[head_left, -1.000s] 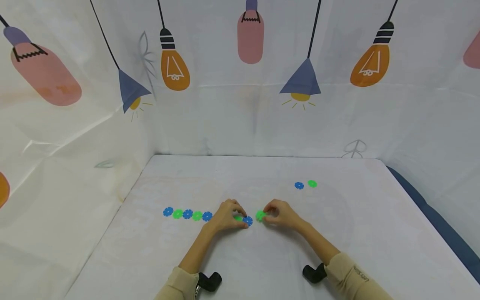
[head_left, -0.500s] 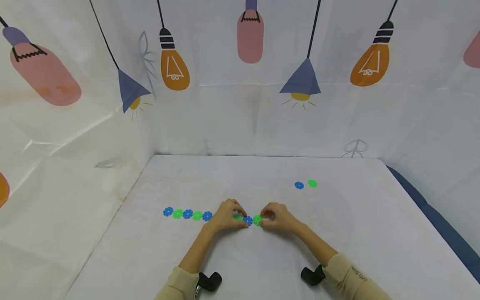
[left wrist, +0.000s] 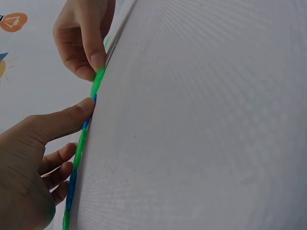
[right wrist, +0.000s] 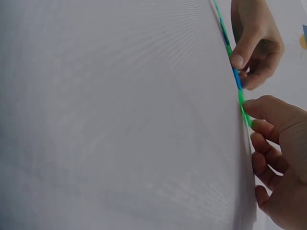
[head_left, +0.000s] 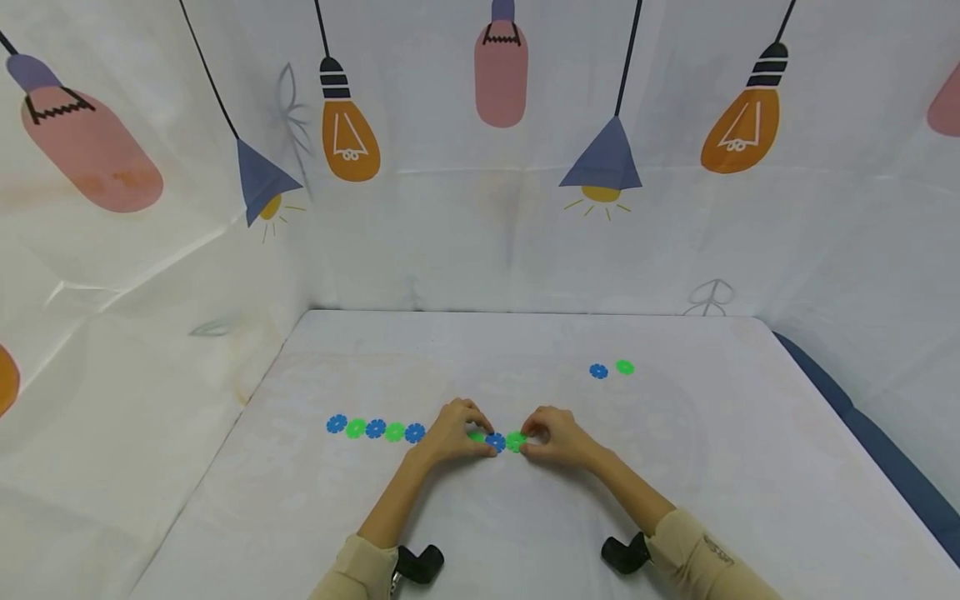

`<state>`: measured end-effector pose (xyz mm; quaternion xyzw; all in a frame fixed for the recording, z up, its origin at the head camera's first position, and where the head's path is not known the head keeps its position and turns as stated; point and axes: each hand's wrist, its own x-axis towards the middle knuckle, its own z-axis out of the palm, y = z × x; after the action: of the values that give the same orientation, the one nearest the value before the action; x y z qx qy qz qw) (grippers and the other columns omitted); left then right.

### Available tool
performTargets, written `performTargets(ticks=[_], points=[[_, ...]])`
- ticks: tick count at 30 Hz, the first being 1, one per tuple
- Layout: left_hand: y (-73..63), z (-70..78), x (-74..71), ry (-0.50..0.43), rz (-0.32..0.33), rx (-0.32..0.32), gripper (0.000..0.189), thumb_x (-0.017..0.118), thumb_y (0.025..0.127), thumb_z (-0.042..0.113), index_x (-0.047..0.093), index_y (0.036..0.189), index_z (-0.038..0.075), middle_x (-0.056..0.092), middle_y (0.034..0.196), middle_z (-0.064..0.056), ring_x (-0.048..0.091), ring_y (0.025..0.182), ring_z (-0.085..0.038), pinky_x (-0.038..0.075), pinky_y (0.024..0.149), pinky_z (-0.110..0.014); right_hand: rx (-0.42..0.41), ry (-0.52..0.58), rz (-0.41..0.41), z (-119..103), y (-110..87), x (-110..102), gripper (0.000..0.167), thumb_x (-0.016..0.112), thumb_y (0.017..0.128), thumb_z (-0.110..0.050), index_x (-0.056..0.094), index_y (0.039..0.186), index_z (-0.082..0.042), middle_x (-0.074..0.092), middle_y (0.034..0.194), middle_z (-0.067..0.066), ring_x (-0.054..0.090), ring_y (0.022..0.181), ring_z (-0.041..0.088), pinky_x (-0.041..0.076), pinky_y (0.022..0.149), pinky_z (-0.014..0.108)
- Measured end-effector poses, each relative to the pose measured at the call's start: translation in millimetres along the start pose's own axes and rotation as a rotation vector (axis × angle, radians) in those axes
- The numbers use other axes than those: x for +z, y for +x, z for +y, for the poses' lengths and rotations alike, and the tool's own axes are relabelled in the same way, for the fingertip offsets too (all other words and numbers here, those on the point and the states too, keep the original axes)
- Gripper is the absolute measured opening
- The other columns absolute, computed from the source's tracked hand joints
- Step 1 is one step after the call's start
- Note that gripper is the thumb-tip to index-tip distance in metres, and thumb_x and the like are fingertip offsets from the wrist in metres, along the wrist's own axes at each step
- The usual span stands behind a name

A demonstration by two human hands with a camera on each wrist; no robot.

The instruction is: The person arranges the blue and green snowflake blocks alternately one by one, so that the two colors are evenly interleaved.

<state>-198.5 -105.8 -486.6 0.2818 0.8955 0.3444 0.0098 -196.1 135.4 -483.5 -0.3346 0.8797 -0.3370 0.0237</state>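
Note:
A row of flower-shaped plastic discs, blue and green by turns, lies flat across the table; its left end is a blue disc [head_left: 337,423]. My left hand [head_left: 450,429] covers part of this row and pinches the blue flower-shaped disc [head_left: 495,442] near its right end between thumb and fingers. Just to the right, my right hand [head_left: 558,435] pinches a green flower-shaped disc [head_left: 514,441] by its outer edge. Both wrist views show the green disc edge-on, in line with the blue one and right up against it. Another green disc [head_left: 477,436] is partly hidden under my left fingers.
Farther back on the right lie a loose blue disc [head_left: 598,371] and a loose green disc [head_left: 625,367]. The white table [head_left: 675,467] ends at a wall sheet [head_left: 465,242] printed with lamps. Black camera mounts [head_left: 420,563] sit at both wrists.
My right hand has moved left with the green disc, closing the gap to the blue disc, and has stayed there over the last half second. My left hand has kept its place.

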Motion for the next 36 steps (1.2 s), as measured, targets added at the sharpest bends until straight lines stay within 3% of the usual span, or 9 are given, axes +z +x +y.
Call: performTargets(ticks=[24, 36], points=[[-0.6, 0.0, 0.8, 0.001, -0.007, -0.017, 0.025, 0.083, 0.069, 0.032, 0.075, 0.085, 0.015, 0.06, 0.088, 0.002, 0.05, 0.091, -0.016, 0.04, 0.08, -0.036, 0.019, -0.025, -0.033, -0.3, 1.2, -0.4, 0.019, 0.072, 0.08, -0.023, 0.069, 0.092, -0.008, 0.063, 0.087, -0.004, 0.056, 0.082, 0.011, 0.044, 0.074, 0.028], [-0.4, 0.0, 0.5, -0.007, -0.004, -0.024, 0.025, 0.084, 0.068, 0.031, 0.075, 0.085, 0.014, 0.06, 0.088, 0.002, 0.05, 0.091, -0.016, 0.039, 0.08, -0.035, 0.007, 0.043, -0.019, -1.7, -1.4, -3.0, 0.021, 0.071, 0.081, -0.02, 0.069, 0.094, -0.004, 0.063, 0.088, -0.001, 0.058, 0.083, 0.013, 0.047, 0.075, 0.029]])
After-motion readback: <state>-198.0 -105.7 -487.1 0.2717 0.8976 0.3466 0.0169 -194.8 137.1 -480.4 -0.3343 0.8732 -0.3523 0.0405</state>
